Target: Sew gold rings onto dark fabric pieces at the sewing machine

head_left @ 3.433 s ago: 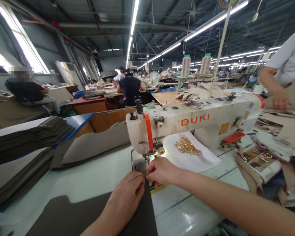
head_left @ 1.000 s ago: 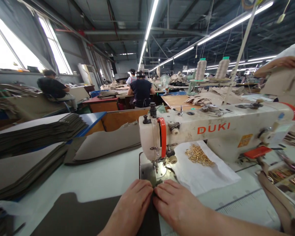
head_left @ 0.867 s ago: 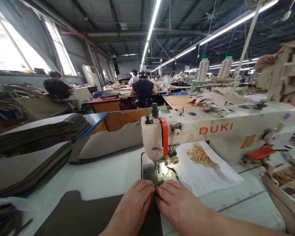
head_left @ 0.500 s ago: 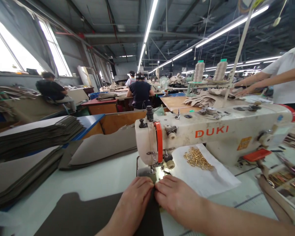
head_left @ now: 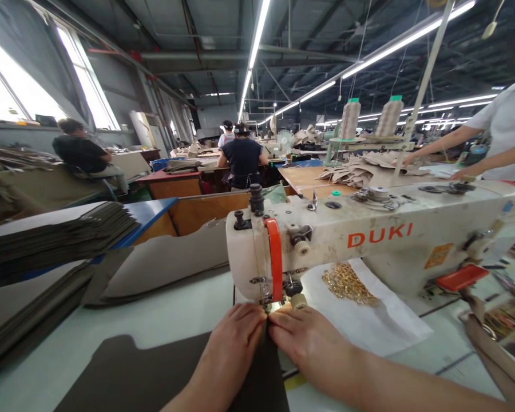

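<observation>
A dark grey-brown fabric piece (head_left: 154, 372) lies flat on the pale sewing table, its far right edge reaching the needle area of a white sewing machine (head_left: 249, 252). My left hand (head_left: 236, 337) rests on this piece, fingers bent and pressed together at its edge, just in front of the presser foot. Beside it, my right hand (head_left: 302, 335) has its fingers pinched at the same edge, the two hands' fingertips almost touching. Whatever small part lies between the fingertips is hidden. The machine's lamp lights the spot behind the fingers.
Gold metal rings (head_left: 349, 283) lie on a white sheet (head_left: 395, 326) right of the needle. Stacked dark panels (head_left: 47, 240) stand at the left. A red tray (head_left: 462, 277) is fixed by the machine's body. Beyond the machine at right, a person's arms (head_left: 448, 143) reach over fabric pieces.
The view has shifted closer to the machine. Both hands remain pinched at the fabric's edge by the needle. The person's hands at the right have moved apart.
</observation>
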The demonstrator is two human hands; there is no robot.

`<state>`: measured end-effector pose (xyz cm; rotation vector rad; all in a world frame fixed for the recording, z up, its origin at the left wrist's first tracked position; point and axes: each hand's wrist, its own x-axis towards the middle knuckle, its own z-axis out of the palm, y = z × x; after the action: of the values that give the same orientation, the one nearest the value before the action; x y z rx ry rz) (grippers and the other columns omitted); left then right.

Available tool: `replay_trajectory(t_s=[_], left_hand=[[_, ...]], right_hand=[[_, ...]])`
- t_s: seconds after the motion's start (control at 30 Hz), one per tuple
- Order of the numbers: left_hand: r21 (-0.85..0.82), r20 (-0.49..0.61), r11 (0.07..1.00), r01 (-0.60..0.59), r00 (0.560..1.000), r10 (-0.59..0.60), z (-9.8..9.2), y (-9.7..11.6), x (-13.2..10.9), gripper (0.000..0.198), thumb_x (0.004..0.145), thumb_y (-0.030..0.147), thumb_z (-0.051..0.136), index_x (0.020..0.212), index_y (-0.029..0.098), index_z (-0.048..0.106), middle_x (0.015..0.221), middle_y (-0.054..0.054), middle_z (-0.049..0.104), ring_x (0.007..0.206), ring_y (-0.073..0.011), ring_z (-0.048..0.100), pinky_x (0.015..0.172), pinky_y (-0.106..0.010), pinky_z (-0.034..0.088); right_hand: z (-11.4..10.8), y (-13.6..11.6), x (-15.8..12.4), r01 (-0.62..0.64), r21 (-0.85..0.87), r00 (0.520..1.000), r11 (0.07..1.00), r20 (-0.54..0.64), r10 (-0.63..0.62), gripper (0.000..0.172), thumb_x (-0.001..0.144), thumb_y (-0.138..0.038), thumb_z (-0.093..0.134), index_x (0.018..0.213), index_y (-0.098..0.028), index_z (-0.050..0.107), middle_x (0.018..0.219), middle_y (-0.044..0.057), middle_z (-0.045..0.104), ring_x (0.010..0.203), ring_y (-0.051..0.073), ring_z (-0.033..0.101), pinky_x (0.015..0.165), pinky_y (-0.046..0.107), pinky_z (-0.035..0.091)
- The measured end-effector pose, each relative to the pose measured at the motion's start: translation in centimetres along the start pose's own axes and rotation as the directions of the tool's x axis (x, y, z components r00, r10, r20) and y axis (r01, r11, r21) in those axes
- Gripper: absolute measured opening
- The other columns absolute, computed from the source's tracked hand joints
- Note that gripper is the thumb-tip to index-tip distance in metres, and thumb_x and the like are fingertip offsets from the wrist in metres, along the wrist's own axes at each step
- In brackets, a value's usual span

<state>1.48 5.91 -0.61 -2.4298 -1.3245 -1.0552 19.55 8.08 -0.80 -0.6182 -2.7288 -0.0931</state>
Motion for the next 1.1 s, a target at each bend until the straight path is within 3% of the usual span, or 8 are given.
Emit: replay_trajectory(t_s=[0.43, 0.63, 0.77, 1.1], left_hand=[[0.011, -0.014, 1.0, -0.008, 1.0, 0.008, 0.1, -0.4, 0.1, 0.026, 0.091, 0.014, 0.042, 0.078, 0.02, 0.064, 0.076, -0.003, 0.072, 0.071, -0.0177, 0.068, 0.067, -0.028, 0.059], [-0.002, 0.025, 1.0, 0.008, 1.0, -0.008, 0.0, -0.2, 0.2, 0.023, 0.086, 0.01, 0.046, 0.079, 0.019, 0.065, 0.077, -0.003, 0.072, 0.072, -0.0176, 0.068, 0.07, -0.029, 0.059], [0.033, 0.03, 0.999, -0.001, 1.0, 0.0, -0.3, -0.1, -0.2, 0.025, 0.089, 0.013, 0.044, 0.085, 0.018, 0.067, 0.082, -0.005, 0.073, 0.079, -0.0187, 0.069, 0.077, -0.032, 0.06], [0.262, 0.267, 0.948, -0.181, 0.958, 0.109, -0.8, -0.5, -1.8, 0.039, 0.088, 0.007, 0.034, 0.104, 0.01, 0.069, 0.105, -0.011, 0.073, 0.098, -0.0206, 0.069, 0.089, -0.032, 0.055]], right_hand=[[0.9, 0.1, 0.2, -0.022, -0.047, 0.999, 0.999, -0.045, 0.02, 0.006, 0.086, -0.013, 0.06, 0.091, -0.013, 0.056, 0.097, 0.008, 0.064, 0.088, 0.021, 0.059, 0.082, 0.035, 0.046], [0.3, 0.0, 0.1, -0.025, -0.043, 0.998, 0.999, -0.05, 0.023, 0.007, 0.085, -0.013, 0.062, 0.09, -0.013, 0.057, 0.097, 0.007, 0.064, 0.089, 0.021, 0.06, 0.078, 0.034, 0.047], [-0.5, -0.2, -0.3, 0.015, -0.019, 0.998, 1.0, -0.057, -0.016, 0.004, 0.088, -0.015, 0.06, 0.091, -0.014, 0.057, 0.095, 0.004, 0.064, 0.091, 0.018, 0.058, 0.083, 0.031, 0.045], [-0.7, -0.1, -0.6, 0.102, -0.026, 0.994, 0.994, -0.045, -0.103, 0.004, 0.09, -0.018, 0.058, 0.092, -0.014, 0.058, 0.092, 0.003, 0.063, 0.09, 0.017, 0.057, 0.09, 0.029, 0.042]])
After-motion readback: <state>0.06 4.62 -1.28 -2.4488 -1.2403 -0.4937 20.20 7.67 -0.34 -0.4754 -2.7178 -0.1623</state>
